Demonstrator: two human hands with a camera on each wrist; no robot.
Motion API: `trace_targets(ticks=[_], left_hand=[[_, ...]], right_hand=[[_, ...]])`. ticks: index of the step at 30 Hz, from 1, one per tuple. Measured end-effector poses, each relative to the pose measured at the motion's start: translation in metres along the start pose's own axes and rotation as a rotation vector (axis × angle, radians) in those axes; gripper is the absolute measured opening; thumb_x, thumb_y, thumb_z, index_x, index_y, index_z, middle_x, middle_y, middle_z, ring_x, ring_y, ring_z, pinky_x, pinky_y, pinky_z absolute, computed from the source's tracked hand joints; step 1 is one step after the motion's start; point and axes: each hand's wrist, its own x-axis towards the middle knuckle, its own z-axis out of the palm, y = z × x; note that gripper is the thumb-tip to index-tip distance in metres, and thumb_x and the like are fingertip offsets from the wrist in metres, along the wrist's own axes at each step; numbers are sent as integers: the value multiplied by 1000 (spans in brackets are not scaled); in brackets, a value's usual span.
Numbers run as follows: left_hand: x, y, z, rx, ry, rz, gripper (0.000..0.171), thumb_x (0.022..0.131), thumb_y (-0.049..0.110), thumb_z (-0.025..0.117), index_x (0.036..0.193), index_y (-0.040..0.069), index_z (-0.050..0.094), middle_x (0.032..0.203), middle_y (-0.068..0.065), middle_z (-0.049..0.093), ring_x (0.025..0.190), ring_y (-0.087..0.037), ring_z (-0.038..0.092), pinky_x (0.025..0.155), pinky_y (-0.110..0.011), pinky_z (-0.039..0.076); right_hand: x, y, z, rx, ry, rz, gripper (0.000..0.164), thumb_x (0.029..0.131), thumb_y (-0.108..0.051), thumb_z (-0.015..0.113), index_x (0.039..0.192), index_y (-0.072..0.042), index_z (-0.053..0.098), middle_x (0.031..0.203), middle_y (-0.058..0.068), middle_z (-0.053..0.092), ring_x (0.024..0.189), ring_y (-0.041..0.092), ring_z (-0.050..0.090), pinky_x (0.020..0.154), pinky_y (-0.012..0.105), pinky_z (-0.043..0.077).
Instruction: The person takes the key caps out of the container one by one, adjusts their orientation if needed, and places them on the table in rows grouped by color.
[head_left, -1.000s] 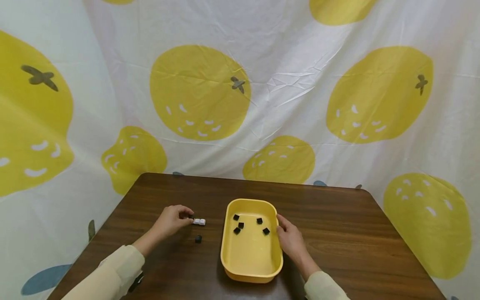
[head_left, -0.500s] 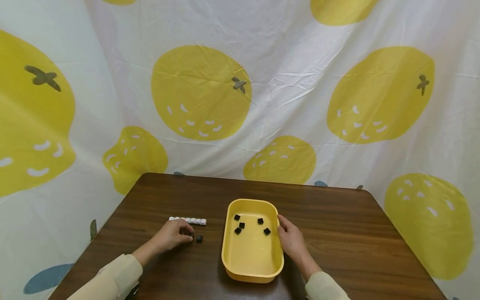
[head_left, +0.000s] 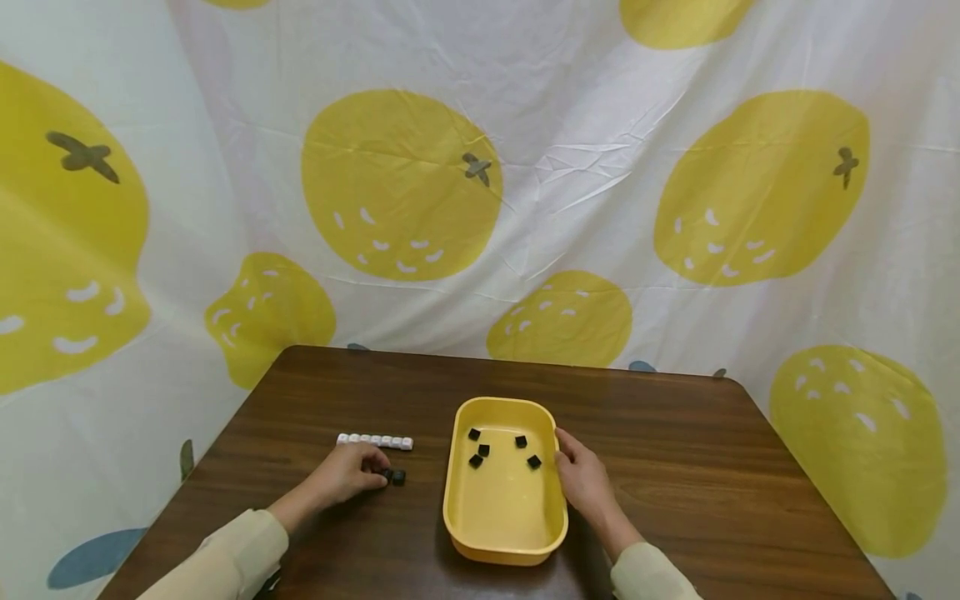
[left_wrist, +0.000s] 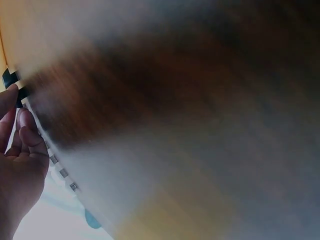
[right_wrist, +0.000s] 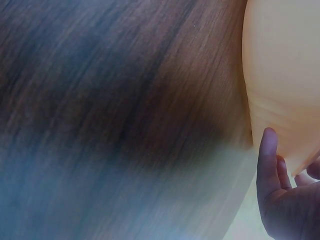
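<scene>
On the left side of the table, my left hand pinches a small black keycap between thumb and fingers. That keycap sits right beside another black keycap; both also appear at the edge of the left wrist view. Just behind the hand, a straight row of white keycaps lies on the tabletop, its front partly covered by my fingers. My right hand holds the right side of a yellow tray, with its fingers along the outer wall. Several black keycaps lie scattered in the tray's far half.
The brown wooden table extends past the tray on the right. A lemon-print curtain hangs behind the table's far edge.
My left hand has come from the white row toward me, uncovering most of that row, and has brought its black keycap up to the other one. The right hand stays on the tray.
</scene>
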Motion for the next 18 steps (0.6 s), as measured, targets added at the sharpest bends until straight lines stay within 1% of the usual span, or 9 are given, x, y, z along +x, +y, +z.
trace_targets(ticks=[4, 7, 13, 15, 18], left_hand=[[1, -1, 1, 9, 4, 4, 13, 78, 8, 81, 85, 7, 71, 77, 8, 63, 71, -2, 54, 63, -25, 47], [1, 0, 1, 15, 4, -6, 13, 78, 8, 81, 85, 8, 70, 76, 8, 62, 70, -2, 53, 63, -25, 47], [1, 0, 1, -3, -8, -33, 12, 79, 7, 80, 86, 9, 70, 77, 8, 62, 71, -2, 54, 64, -25, 47], [1, 1, 1, -10, -8, -29, 12, 79, 7, 80, 86, 9, 70, 77, 8, 63, 72, -3, 55, 65, -25, 47], [1, 0, 1, -12, -5, -18, 13, 78, 7, 81, 87, 9, 70, 78, 7, 63, 72, -3, 55, 65, -26, 47]], right_hand=[[0, 0, 0, 2, -3, 4, 45, 102, -12, 48, 146, -2, 48, 111, 16, 64, 91, 24, 58, 80, 40, 48], [0, 1, 1, 8, -7, 3, 45, 102, -12, 48, 146, -3, 48, 112, 17, 64, 90, 24, 59, 79, 40, 49], [0, 3, 2, 15, -10, -8, 46, 102, -13, 46, 146, -2, 47, 128, 23, 60, 107, 30, 58, 92, 49, 47], [0, 3, 2, 17, -10, -10, 46, 102, -13, 46, 147, -2, 46, 132, 24, 58, 112, 32, 57, 95, 51, 45], [-1, 2, 2, 19, -10, -8, 46, 102, -13, 45, 147, -2, 46, 135, 25, 56, 116, 34, 56, 97, 52, 44]])
